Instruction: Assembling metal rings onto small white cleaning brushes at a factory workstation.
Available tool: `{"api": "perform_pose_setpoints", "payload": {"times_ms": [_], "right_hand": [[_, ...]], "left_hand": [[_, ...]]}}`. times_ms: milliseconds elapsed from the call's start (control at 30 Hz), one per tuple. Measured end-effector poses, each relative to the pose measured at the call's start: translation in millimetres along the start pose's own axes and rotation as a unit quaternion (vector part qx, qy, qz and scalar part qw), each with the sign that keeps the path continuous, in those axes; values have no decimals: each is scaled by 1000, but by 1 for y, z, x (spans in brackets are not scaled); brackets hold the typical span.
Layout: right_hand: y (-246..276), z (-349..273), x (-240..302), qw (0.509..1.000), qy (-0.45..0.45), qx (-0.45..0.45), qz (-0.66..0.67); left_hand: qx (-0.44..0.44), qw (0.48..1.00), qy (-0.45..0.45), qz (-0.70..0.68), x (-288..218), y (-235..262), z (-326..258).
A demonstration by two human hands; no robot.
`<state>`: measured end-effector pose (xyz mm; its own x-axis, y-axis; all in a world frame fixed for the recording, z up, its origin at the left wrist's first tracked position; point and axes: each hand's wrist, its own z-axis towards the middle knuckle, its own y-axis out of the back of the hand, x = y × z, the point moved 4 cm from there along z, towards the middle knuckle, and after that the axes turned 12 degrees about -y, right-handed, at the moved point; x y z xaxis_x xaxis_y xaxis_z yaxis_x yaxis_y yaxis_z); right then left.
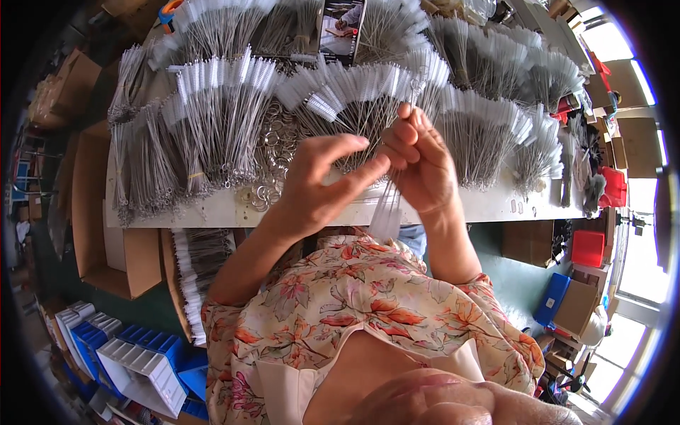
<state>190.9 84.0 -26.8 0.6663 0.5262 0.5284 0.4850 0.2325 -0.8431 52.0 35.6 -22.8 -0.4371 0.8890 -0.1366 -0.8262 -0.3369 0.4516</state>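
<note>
Held brushes [386, 216], one slim lot, wire stems and pale bristles: in the right hand [433, 170], its fingers pinched about the stems; looped ends project past the fingertips, bristles hang on the wearer's side of them, over the near edge of the surface [489, 205]. Left hand [308, 184]: thumb and forefinger spread, just beside the right fingers, grasping nothing that shows. Brush bundles [219, 92], many: ranked in fans left of, beyond and right of the fingers, mostly with bristles pointing away. Small brush group [322, 106]: aslant on those bundles, just beyond the left fingers. Metal rings [269, 152], loose heap: left of the fingers, between bundles. Progress, by judgement: a great many brushes are already grouped on the surface; the lot in hand is not yet among them, and the heaped rings appear unused. Whether the ranked bundles are finished or waiting cannot be told, nor any total. Printed matter: one dark pack [342, 32] with a coloured picture, beyond the fingers among the bristles, lettering too small to read. Brands: none legible. Labels: none readable on the bundles.
</note>
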Motion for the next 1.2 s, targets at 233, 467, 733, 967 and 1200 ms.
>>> {"api": "perform_pose_setpoints", "payload": {"times_ms": [233,467,733,967,1200], "right_hand": [[-18,-27,-19,782,-33,-25,-621],[-2,-48,-13,848,-146,-11,-510],[40,-69,0,791,-159,-17,-591],[121,-118,21,298,-109,-202,-927],[72,-83,-44,626,58,-112,-770]], "left_hand": [[78,966,84,-230,8,-2,20],[110,945,146,-270,-2,6,5],[112,928,254,-249,-11,-6,-24],[10,875,484,-15,10,37,-115],[174,865,461,90,-9,20,-137]]}}
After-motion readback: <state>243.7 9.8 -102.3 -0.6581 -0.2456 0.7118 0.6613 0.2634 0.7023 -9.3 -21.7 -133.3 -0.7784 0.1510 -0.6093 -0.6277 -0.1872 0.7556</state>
